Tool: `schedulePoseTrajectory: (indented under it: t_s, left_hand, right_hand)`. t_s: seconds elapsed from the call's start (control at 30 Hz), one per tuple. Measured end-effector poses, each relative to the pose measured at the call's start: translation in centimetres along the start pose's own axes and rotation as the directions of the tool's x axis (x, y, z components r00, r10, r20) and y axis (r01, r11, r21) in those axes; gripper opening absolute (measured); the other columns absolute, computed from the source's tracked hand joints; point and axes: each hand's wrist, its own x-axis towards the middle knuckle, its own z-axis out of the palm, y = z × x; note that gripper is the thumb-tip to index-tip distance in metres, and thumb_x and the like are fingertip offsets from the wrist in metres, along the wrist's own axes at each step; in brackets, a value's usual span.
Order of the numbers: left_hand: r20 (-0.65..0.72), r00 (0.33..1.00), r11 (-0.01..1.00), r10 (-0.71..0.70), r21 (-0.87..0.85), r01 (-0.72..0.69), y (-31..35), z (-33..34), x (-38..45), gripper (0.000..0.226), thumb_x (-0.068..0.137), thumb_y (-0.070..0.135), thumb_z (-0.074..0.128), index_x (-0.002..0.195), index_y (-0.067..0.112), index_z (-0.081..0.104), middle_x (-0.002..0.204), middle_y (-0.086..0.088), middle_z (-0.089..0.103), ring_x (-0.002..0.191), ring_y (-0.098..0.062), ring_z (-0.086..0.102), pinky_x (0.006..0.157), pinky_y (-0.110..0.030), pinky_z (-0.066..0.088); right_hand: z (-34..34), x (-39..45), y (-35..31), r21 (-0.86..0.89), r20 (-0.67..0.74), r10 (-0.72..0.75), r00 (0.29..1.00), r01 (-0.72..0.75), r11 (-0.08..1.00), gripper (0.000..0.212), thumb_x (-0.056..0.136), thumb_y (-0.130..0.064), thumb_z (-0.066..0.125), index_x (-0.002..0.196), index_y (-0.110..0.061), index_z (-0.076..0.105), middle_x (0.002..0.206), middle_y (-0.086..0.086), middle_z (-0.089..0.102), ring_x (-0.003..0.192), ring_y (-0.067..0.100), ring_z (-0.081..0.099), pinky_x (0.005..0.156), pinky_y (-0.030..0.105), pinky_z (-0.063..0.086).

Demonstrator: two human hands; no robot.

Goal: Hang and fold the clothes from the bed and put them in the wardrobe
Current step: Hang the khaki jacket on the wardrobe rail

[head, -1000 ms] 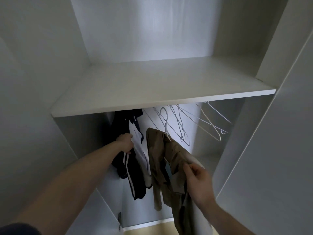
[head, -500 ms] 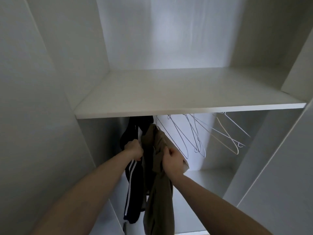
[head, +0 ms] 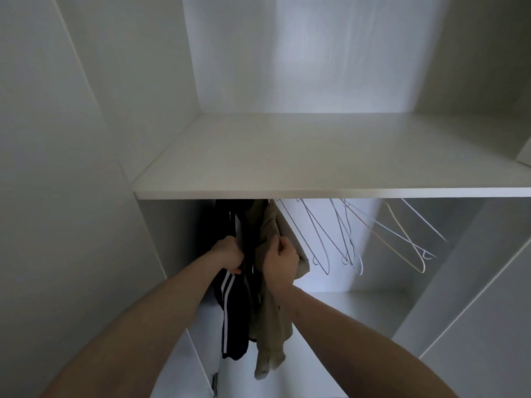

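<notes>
Dim white panels [head: 86,254], pale shelf [head: 316,156]

Dim, greyish light, brightest on the back panel, wide-angle bending at edges, slightly soft

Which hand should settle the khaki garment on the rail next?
Right. The right hand already grips the khaki garment; the left hand is holding the dark white-striped garment aside.

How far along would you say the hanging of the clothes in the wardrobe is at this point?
Done: a dark striped garment hangs under the shelf. In hand: the right hand grips the khaki garment up by the rail, while the left hand holds the dark one aside. Left: several empty wire hangers wait to the right; the bed is out of view, so the remaining clothes cannot be judged.
</notes>
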Motion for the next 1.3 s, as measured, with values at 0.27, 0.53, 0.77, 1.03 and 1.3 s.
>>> schedulePoseTrajectory:
  t_s: [0.27,0.53,0.77,1.03,1.3]
  left_hand:
    - [0.089,0.992,0.992,0.084,-0.099,-0.075,-0.3,-0.7,-0.1,0.064,0.091,-0.008,0.070,0.150,0.001,0.046,0.145,-0.022,0.053,0.105,-0.035,0.067,0.072,-0.035,0.064]
    - [0.136,0.984,0.981,0.116,-0.168,-0.092,-1.4,-1.5,-0.1,0.052,0.100,-0.005,0.039,0.145,0.015,0.056,0.139,-0.016,0.060,0.105,-0.040,0.069,0.073,-0.040,0.065]
    - [0.052,0.979,0.980,0.195,0.015,-0.196,-2.5,-2.6,-1.0,0.044,0.091,0.004,0.038,0.089,0.033,0.071,0.109,-0.004,0.069,0.095,-0.021,0.068,0.081,-0.032,0.059]
    - [-0.103,0.956,0.951,0.275,0.177,-0.254,-2.7,-3.1,-1.9,0.020,0.091,0.017,0.052,0.084,0.030,0.066,0.104,0.006,0.064,0.088,-0.010,0.059,0.077,-0.026,0.048]
    - [-0.249,0.930,0.952,0.271,0.213,-0.220,-1.8,-2.0,-3.1,0.014,0.091,0.021,0.057,0.104,0.025,0.061,0.126,-0.004,0.055,0.115,-0.025,0.053,0.090,-0.030,0.043]
  right_hand:
    - [0.4,4.1,-3.4,-0.163,0.138,-0.001,0.990,0.023,0.986,0.033,0.105,-0.030,0.041,0.074,-0.024,0.048,0.072,-0.006,0.058,0.068,0.013,0.055,0.067,0.032,0.044]
    - [1.6,4.3,-1.2,-0.458,0.345,0.117,0.931,0.058,0.887,0.030,0.106,-0.031,0.040,0.106,-0.018,0.067,0.095,0.000,0.067,0.089,0.025,0.064,0.075,0.033,0.048]
    - [1.5,4.5,-1.4,-0.522,0.504,0.196,0.841,0.115,0.845,0.034,0.106,-0.043,0.045,0.100,-0.015,0.064,0.090,0.007,0.069,0.084,0.028,0.068,0.071,0.035,0.056]
    - [-2.5,4.3,-0.3,-0.506,0.625,0.222,0.748,0.171,0.846,0.013,0.098,-0.028,0.059,0.105,-0.025,0.069,0.100,-0.003,0.068,0.087,0.014,0.061,0.080,0.028,0.053]
    - [-10.2,8.4,0.7,-0.538,0.115,-0.122,0.986,0.165,0.827,0.051,0.092,-0.020,0.071,0.137,-0.017,0.048,0.139,0.002,0.049,0.070,0.020,0.061,0.074,0.034,0.047]
